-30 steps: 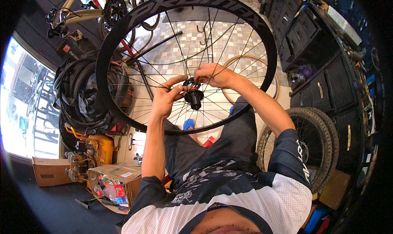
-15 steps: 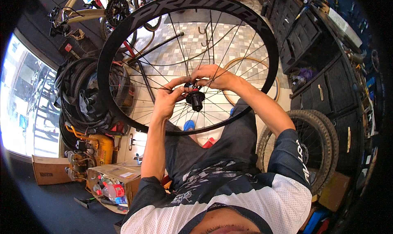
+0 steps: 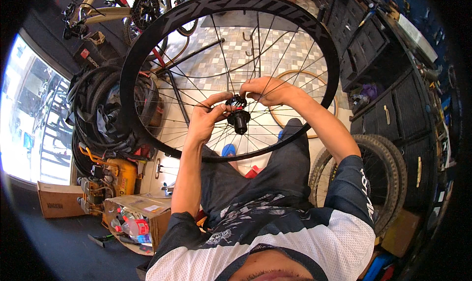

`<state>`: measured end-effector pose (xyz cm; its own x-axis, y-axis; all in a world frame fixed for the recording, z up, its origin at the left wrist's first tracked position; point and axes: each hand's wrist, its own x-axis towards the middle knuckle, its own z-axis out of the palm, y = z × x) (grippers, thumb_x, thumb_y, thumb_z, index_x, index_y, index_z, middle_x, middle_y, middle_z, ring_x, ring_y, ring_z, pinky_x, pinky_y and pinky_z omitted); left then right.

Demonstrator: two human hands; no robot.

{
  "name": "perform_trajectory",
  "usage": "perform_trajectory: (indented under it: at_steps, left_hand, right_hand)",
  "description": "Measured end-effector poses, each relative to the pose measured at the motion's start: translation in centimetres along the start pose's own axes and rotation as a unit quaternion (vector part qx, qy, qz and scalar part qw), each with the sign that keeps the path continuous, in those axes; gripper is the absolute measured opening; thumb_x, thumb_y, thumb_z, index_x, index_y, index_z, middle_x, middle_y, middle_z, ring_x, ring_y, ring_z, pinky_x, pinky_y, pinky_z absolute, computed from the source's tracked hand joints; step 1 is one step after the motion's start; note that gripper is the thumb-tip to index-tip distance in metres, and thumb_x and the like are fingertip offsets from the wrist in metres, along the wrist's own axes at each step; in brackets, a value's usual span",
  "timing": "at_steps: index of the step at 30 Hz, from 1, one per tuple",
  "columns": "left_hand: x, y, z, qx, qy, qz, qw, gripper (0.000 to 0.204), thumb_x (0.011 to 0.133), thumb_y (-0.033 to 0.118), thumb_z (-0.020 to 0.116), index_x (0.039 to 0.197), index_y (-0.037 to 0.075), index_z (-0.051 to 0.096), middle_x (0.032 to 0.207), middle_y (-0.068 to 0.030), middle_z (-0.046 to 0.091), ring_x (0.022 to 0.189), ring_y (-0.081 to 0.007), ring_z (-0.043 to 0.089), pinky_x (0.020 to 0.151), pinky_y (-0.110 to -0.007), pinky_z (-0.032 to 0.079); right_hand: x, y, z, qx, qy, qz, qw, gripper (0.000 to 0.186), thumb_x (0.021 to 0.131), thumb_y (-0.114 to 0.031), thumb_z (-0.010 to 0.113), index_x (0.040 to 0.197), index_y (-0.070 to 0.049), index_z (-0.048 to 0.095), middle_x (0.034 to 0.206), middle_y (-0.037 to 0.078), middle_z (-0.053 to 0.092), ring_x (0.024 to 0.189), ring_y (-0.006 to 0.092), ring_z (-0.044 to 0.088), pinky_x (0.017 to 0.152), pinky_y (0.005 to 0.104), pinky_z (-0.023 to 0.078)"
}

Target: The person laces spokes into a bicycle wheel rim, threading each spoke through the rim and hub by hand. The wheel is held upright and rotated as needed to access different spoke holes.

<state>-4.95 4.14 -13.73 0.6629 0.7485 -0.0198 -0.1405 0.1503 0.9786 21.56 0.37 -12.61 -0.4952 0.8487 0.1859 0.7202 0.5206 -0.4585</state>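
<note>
A black deep-rimmed bicycle wheel is tilted in front of me, its lower rim over my thighs. At its centre the black hub, with a red band, points its splined end toward me. My left hand is closed at the hub's left side, thumb and forefinger against it among the spokes. From the right, my right hand reaches through the spokes with bent fingers pinching at the hub's far end. Spokes and fingers partly hide what the right fingertips grip.
Tyres and tubes are heaped at left, near a yellow compressor and a cardboard box of bottles. Bicycles stand far left. Knobbly-tyred wheels lean beside dark drawers at right. A tan-rimmed tyre lies beyond.
The wheel and hub sit slightly farther right in the picture. My right fingers have moved a little apart from the left ones, and more of the hub shows between them.
</note>
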Motion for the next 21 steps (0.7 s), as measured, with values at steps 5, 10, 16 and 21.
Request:
perform_trajectory:
  at_steps: [5, 10, 16, 21]
  left_hand:
    - [-0.2, 0.2, 0.3, -0.002, 0.001, -0.005, 1.000, 0.032, 0.099, 0.003, 0.061, 0.129, -0.003, 0.065, 0.116, -0.0119, 0.073, 0.103, -0.0191, 0.074, 0.088, -0.031, 0.060]
    - [-0.4, 0.5, 0.4, 0.004, -0.002, -0.005, 1.000, 0.032, 0.099, 0.003, 0.060, 0.130, -0.002, 0.065, 0.113, -0.0126, 0.074, 0.101, -0.0187, 0.074, 0.088, -0.031, 0.059]
    - [-0.9, 0.4, 0.4, 0.002, 0.001, -0.007, 1.000, 0.032, 0.099, 0.003, 0.060, 0.130, -0.002, 0.065, 0.115, -0.0121, 0.073, 0.099, -0.0178, 0.075, 0.087, -0.030, 0.059]
    - [-0.9, 0.2, 0.5, 0.001, 0.018, -0.002, 1.000, 0.032, 0.098, 0.002, 0.060, 0.130, -0.002, 0.065, 0.117, -0.0121, 0.073, 0.099, -0.0181, 0.075, 0.087, -0.030, 0.059]
  right_hand:
    - [0.2, 0.5, 0.5, -0.074, 0.042, -0.002, 0.996, 0.031, 0.084, 0.002, 0.062, 0.110, -0.015, 0.064, 0.095, 0.010, 0.069, 0.091, 0.0339, 0.070, 0.074, 0.0436, 0.055]
    - [1.3, 0.8, 1.0, -0.131, 0.123, -0.102, 0.978, 0.031, 0.081, 0.002, 0.065, 0.104, -0.018, 0.068, 0.104, 0.004, 0.074, 0.089, 0.0283, 0.073, 0.071, 0.0383, 0.059]
    - [1.0, 0.7, 1.5, -0.107, 0.089, -0.092, 0.986, 0.032, 0.079, 0.004, 0.063, 0.104, -0.016, 0.067, 0.106, 0.004, 0.074, 0.091, 0.0287, 0.072, 0.072, 0.0374, 0.059]
    - [-0.3, 0.0, 1.0, -0.057, 0.036, -0.054, 0.996, 0.034, 0.080, 0.007, 0.062, 0.107, -0.014, 0.067, 0.099, 0.010, 0.069, 0.093, 0.0318, 0.070, 0.076, 0.0378, 0.056]
